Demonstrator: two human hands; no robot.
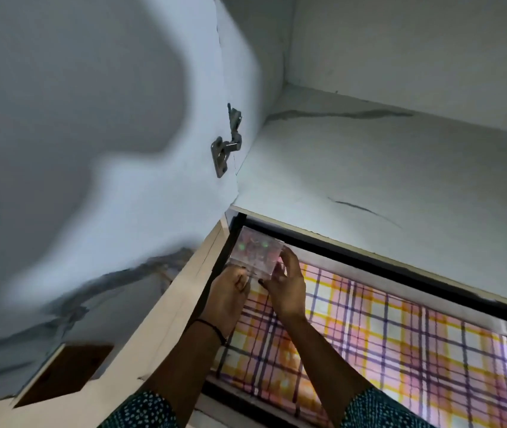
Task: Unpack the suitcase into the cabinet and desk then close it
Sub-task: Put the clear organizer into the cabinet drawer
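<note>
Grip closed: left hand (229, 291) and right hand (286, 282) both hold small clear box (253, 250), fingers curled at its near edge and right side. Box held at far left corner of plaid-lined drawer (400, 335), below pale cabinet shelf (369, 156), near open door's hinge (226, 143). Step in hand, likely: stowing 1 unpacked item. Next move calls for setting box flat in corner, then freeing both hands.

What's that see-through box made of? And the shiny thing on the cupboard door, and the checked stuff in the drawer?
The clear box looks like glossy plastic: you can partly see through it, and light makes rainbow glints on it. The hinge is shiny silver metal, going by its bright reflections. The checked drawer liner lies flat; paper or cloth, I can't tell.
</note>
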